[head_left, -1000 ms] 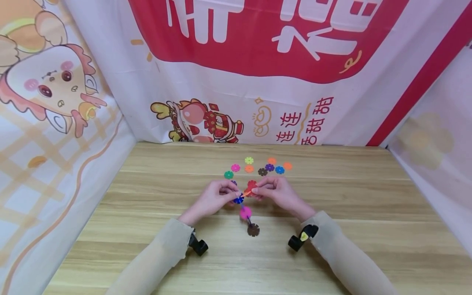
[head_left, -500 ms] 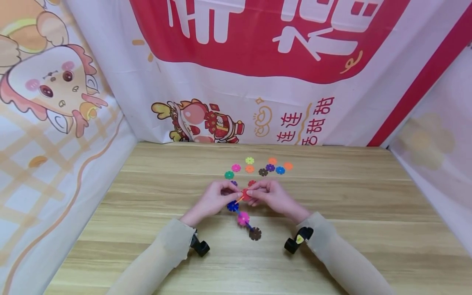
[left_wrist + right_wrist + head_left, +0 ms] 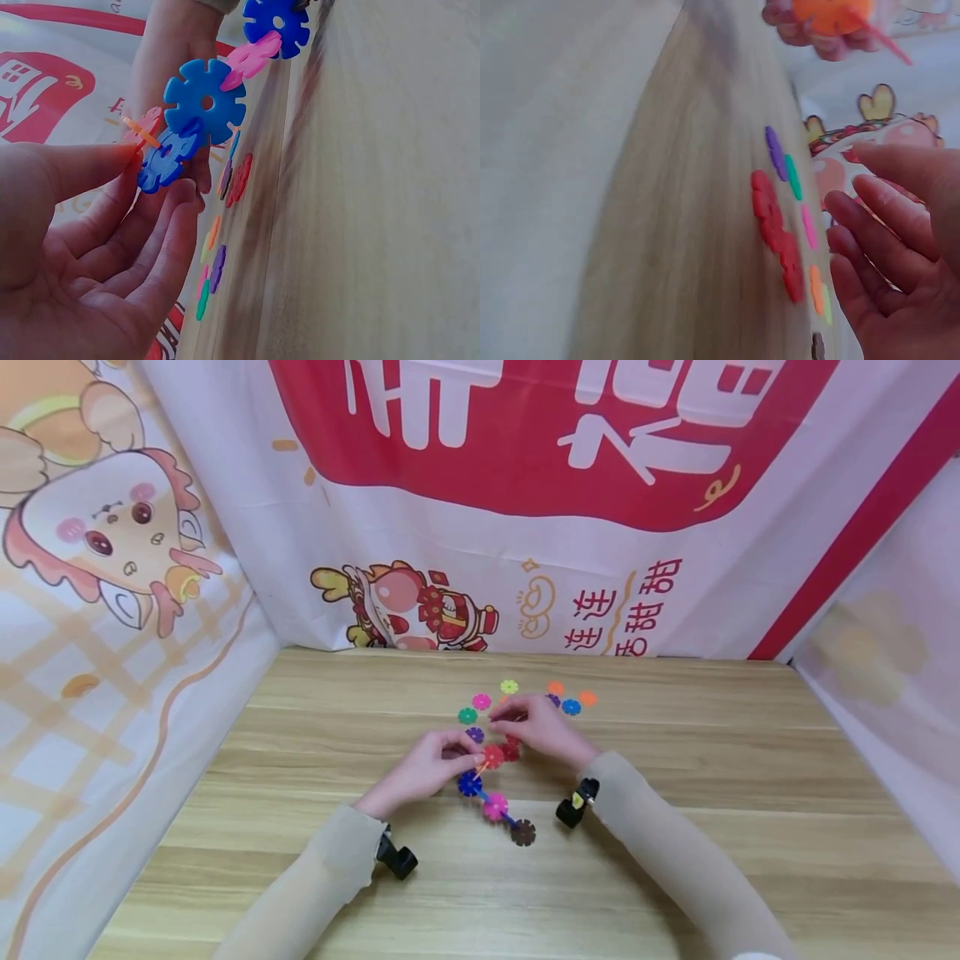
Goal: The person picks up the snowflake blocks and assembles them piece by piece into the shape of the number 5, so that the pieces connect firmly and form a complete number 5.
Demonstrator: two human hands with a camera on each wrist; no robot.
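Note:
My left hand [image 3: 429, 768] pinches one end of a chain of notched plastic discs between thumb and fingers. In the head view the chain runs from a red disc [image 3: 492, 757] at the fingertips through a dark blue disc [image 3: 470, 783] and a pink disc [image 3: 496, 807] to a brown disc [image 3: 523, 832]. The left wrist view shows an orange disc [image 3: 140, 131] edge-on beside the thumb and a blue disc [image 3: 205, 101] further along. My right hand [image 3: 543, 727] holds nothing, its fingers relaxed above the loose discs. Red discs [image 3: 769, 210] lie on the table below it.
Loose discs lie on the wooden table [image 3: 675, 827] beyond the hands: purple [image 3: 475, 735], green [image 3: 467, 716], pink [image 3: 482, 702], yellow [image 3: 509, 687] and blue [image 3: 572, 707], with orange ones [image 3: 588, 698] at the right. A printed cloth [image 3: 450, 543] hangs behind the table's far edge.
The right hand has let go of the red disc and moved up over the loose discs. The left hand keeps hold of the chain, whose lower end has swung slightly toward me.

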